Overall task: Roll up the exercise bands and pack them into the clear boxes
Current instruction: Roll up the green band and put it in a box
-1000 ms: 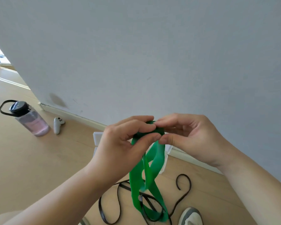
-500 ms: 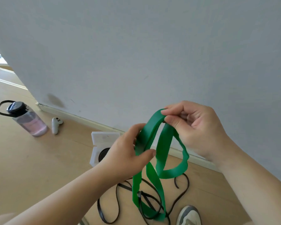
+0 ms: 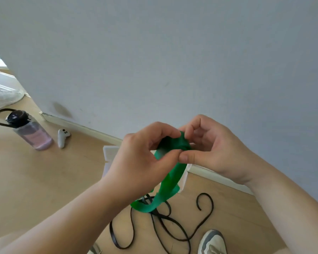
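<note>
A pale grey wall (image 3: 154, 52) fills the space behind and above the green band (image 3: 173, 175), and a light wooden floor (image 3: 35, 180) is spread out below it. The band is held in the air between the two hands. The left hand (image 3: 141, 158) is seen just left of the band, its fingers and thumb curled over the band's upper part. The right hand (image 3: 215, 149) is set just right of the band, with the top edge pinched between thumb and forefinger. Both hands are thus closed on the same band, and their thumb tips nearly meet in front of it.

At the top the band is gathered into a small coil (how many turns cannot be told). The rest hangs down and to the left as a twisted strip ending in a loose loop. Under that loop a black band (image 3: 212, 206) is strewn in curls on the floor. Whether the two bands touch cannot be told.

Directly behind the green band a clear box (image 3: 111, 153) is seen on the floor, mostly hidden by the left hand. A water bottle (image 3: 31, 132) with a black lid is placed far to the left of the band. A grey and white shoe (image 3: 212, 242) shows below and right of the band, and a small white controller (image 3: 62, 137) is laid between the bottle and the band.
</note>
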